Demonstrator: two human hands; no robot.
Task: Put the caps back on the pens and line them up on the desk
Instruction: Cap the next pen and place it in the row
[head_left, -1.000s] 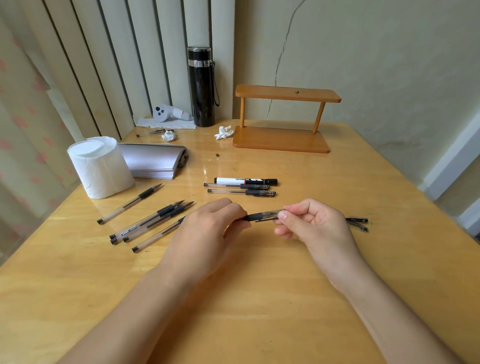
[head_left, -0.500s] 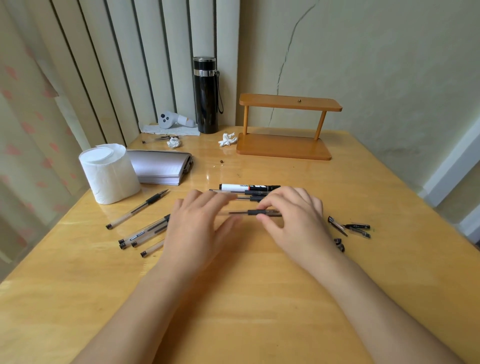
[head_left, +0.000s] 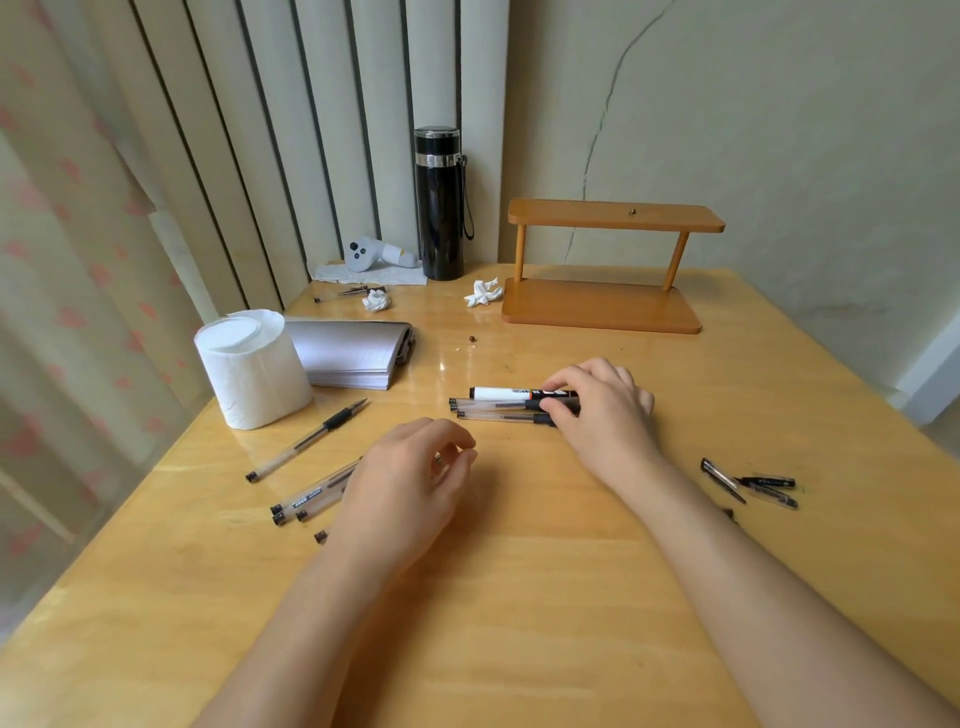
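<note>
A row of capped pens lies mid-desk: a white marker (head_left: 493, 393) at the back and clear gel pens (head_left: 493, 415) in front of it. My right hand (head_left: 602, 410) rests on the row's cap ends, thumb and fingers closed around the nearest capped pen. My left hand (head_left: 405, 483) hovers over a bunch of uncapped clear pens (head_left: 311, 496), fingers loosely curled and holding nothing. One more uncapped pen (head_left: 306, 441) lies alone further left. Loose black caps (head_left: 748, 480) sit on the desk to the right of my right forearm.
A toilet roll (head_left: 252, 369) and a grey notebook (head_left: 348, 353) stand at the left. At the back are a black flask (head_left: 439, 208), a white controller (head_left: 363, 253), crumpled paper (head_left: 483, 293) and a wooden shelf (head_left: 597, 306). The wooden desk (head_left: 519, 597) ends near the curtain at the left.
Both hands held one pen in the air; my right hand has carried it forward into the row. My left hand has let go and drawn back left over the uncapped pens.
</note>
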